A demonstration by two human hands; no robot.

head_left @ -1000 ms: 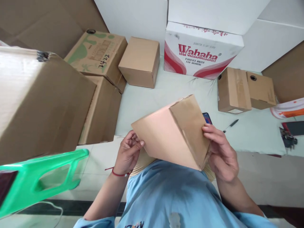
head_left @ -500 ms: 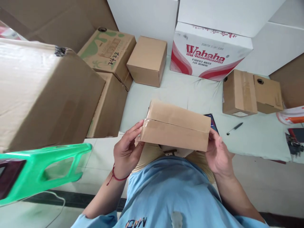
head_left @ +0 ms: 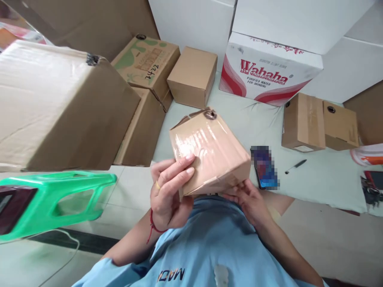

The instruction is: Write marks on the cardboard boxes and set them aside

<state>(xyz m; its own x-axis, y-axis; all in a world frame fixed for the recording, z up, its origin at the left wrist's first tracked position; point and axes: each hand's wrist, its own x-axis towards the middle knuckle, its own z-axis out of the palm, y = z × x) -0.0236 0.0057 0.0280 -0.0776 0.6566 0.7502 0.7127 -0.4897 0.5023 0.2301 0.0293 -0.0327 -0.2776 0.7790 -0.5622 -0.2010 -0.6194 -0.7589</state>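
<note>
A small brown cardboard box is held tilted in front of my body, above the table's near edge. Shiny clear tape covers the face turned toward me, and a dark round mark shows at its top corner. My left hand grips the box's left side, fingers on the taped face and the thumb low by the bottom edge. Under the lower right edge, my right hand supports the box, its fingertips partly hidden beneath. A phone lies on the table just right of the box.
Brown cartons are stacked on the left, beside a smaller carton. A white and red water carton stands at the back. Two small boxes and a pen are at right. A green stool stands lower left.
The box has been turned, so its taped face now shows. My left hand has shifted onto that face; my right hand has moved left and under the box. The phone is uncovered.
</note>
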